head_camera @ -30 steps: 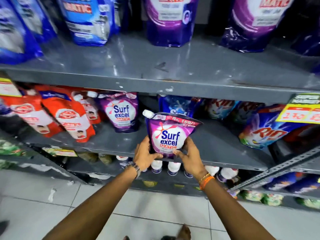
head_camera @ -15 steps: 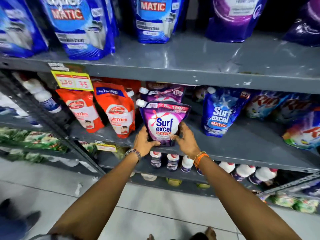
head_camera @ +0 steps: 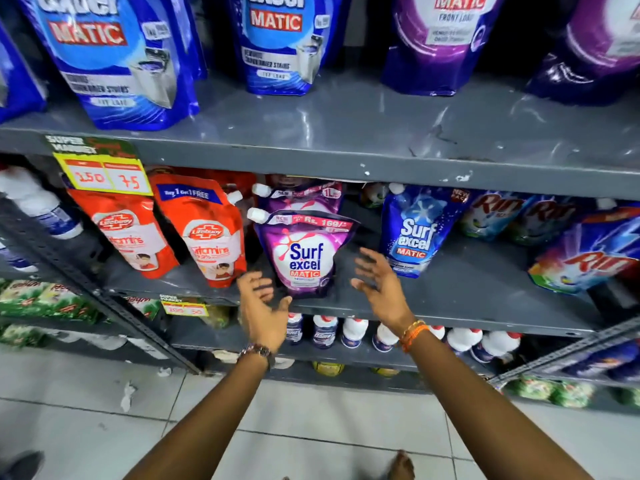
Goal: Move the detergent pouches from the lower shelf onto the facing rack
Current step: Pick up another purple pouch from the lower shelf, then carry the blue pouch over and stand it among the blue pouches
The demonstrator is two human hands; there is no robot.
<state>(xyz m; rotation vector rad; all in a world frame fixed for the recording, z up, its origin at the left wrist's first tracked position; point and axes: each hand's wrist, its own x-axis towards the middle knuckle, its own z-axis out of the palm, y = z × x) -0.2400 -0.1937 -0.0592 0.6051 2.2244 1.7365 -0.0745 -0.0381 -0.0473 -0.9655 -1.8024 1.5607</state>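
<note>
rack: the grey metal rack fills the frame from top to bottom, with several shelves one above another.
top shelf: big blue matic pouches at upper left and centre, big purple pouches at upper right, with bare grey shelf in front of them.
middle shelf: the shelf crossing the centre of the frame carries, from left to right, red lifebuoy pouches, the purple ones, a blue surf excel pouch and rin packs.
task pouch: the purple surf excel pouch stands upright near the shelf's front edge at centre frame, white cap at its upper left, leaning slightly back against a second purple pouch behind it.
left hand: the left hand is just below and left of the pouch, fingers spread, holding nothing; whether a fingertip brushes the pouch's lower corner i cannot tell.
right hand: the right hand is just right of the pouch, palm turned toward it, fingers splayed, clear of it and empty.
done: judging from this, this pouch is placed and released, and at least one like it already sits behind.
left: how many pouches wait on the lower shelf i cannot tell; the source is not clearly in view. the shelf below centre shows only white-capped bottles.
room: the gap between the purple pouch and the blue one looks wide enough for another.
price tag: a yellow tag hangs at left, marked 150 and 75.
</note>
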